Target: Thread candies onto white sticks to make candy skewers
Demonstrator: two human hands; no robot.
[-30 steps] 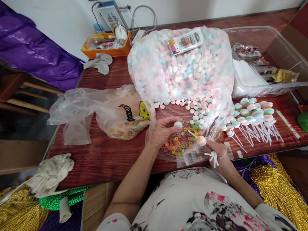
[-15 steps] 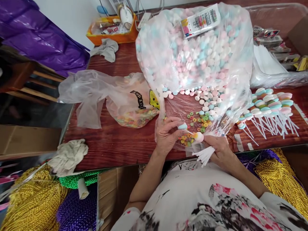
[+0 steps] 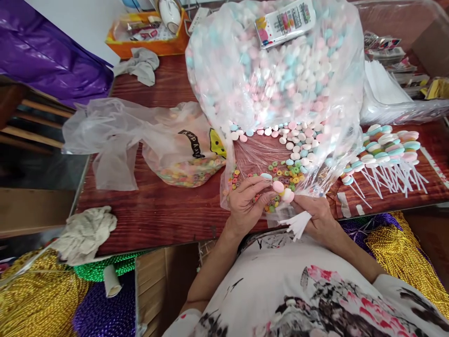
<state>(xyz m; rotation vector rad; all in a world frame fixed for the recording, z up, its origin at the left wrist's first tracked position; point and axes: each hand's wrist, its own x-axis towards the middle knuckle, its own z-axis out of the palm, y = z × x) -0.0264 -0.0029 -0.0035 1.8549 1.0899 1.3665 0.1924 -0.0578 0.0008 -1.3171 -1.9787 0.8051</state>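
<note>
My left hand (image 3: 247,203) is closed, with a blue marshmallow (image 3: 266,176) at its fingertips. A pink marshmallow (image 3: 278,187) is just beyond its thumb, in line with a white-and-pink marshmallow (image 3: 288,195) beside my right fingers. My right hand (image 3: 317,213) is closed round a bundle of white sticks (image 3: 297,223), whose ends fan out below. The stick under the marshmallows is mostly hidden. Beneath both hands, small coloured rings (image 3: 289,175) and loose marshmallows (image 3: 302,145) lie on the plastic at the mouth of a large clear bag (image 3: 273,79).
To the right lie finished-looking marshmallow sticks (image 3: 389,147) and a clear tub (image 3: 403,110) with white sticks and packets. At left are a knotted bag of rings (image 3: 189,164), a crumpled cloth (image 3: 87,234) and an orange box (image 3: 147,47). A packet (image 3: 286,23) lies on the large bag.
A pink marshmallow now shows between my hands, next to the white-and-pink one, where a bare stick tip was visible before. The blue marshmallow has tilted in my left fingers. The view has shifted slightly.
</note>
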